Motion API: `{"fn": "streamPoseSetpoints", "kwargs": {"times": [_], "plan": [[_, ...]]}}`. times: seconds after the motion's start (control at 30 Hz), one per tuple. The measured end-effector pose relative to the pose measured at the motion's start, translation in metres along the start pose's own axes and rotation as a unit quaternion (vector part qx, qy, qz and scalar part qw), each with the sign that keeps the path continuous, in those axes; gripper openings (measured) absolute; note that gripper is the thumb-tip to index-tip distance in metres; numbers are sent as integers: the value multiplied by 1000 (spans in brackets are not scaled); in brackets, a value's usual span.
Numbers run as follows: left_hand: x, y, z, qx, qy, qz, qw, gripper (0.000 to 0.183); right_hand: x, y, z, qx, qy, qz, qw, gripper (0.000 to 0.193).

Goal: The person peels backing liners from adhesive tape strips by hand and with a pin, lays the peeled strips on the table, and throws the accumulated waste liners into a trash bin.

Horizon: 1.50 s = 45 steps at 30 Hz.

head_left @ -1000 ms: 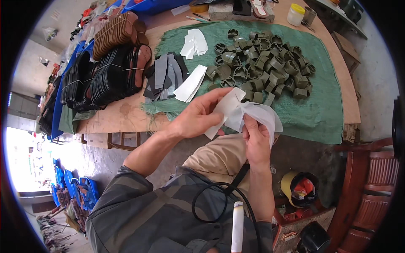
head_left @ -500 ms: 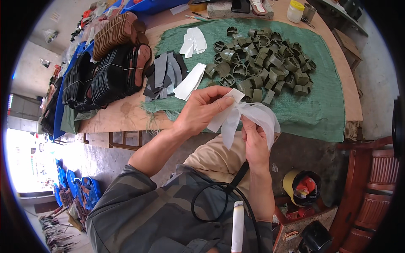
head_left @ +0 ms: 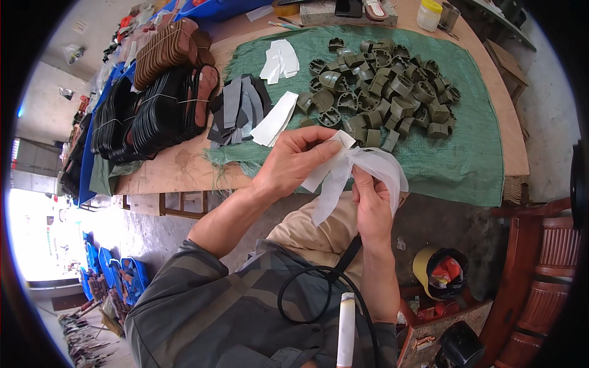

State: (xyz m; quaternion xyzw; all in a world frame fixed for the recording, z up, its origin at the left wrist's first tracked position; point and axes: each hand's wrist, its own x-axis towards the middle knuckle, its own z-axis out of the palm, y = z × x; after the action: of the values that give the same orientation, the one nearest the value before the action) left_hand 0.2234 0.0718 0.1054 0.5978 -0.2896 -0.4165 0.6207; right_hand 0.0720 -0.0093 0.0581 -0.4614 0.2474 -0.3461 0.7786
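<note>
Above my lap I hold a bunch of thin, translucent white strips (head_left: pixel 383 164) at the table's near edge. My left hand (head_left: pixel 293 158) pinches the strips' upper end between thumb and fingers. Lower down to the right, my right hand (head_left: pixel 372 202) is closed on the same bunch, with some fingers hidden behind it. One loose strip (head_left: pixel 329 199) hangs between the hands. Just beyond my left hand lie a stack of white strips (head_left: pixel 275 118) and a pile of grey and black strips (head_left: pixel 240 107). Olive-green hollow pieces (head_left: pixel 402 107), shaped like shoe heels, are heaped farther right.
A green woven sheet (head_left: pixel 472 147) covers much of the wooden table (head_left: pixel 165 175). Tied bundles of dark soles (head_left: pixel 165 113) stand at the left. A yellow-lidded jar (head_left: pixel 429 15) is at the far right. Beside my right arm is a yellow bucket (head_left: pixel 422 270); a black cable (head_left: pixel 288 313) loops over my front.
The loose strip's free end has swung down and left, toward my left forearm. Both hands keep their grip and have hardly moved.
</note>
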Motion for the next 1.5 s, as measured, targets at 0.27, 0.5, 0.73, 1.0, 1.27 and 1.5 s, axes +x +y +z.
{"fn": "streamPoseSetpoints", "kwargs": {"times": [0.27, 0.5, 0.73, 1.0, 1.27, 1.5], "plan": [[1, -3, 0, 71, -19, 14, 997, 24, 1, -1, 4, 1, 10, -1, 1000, 15], [-3, -17, 0, 11, -40, -8, 999, 23, 3, 11, -7, -71, -16, -50, 996, 16], [-5, -21, 5, -330, -89, -168, 925, 22, 10, 29, -10, 266, -100, 69, 956, 26], [-5, -18, 9, -348, -43, -182, 919, 21, 23, 70, -47, 257, -130, 94, 953, 28], [3, -14, -6, -257, 59, -127, 956, 20, 2, 54, -51, 94, -291, 45, 951, 42], [30, 1, -66, -129, 202, 38, 970, 25, -41, 24, -46, 87, -382, 141, 909, 25]]}}
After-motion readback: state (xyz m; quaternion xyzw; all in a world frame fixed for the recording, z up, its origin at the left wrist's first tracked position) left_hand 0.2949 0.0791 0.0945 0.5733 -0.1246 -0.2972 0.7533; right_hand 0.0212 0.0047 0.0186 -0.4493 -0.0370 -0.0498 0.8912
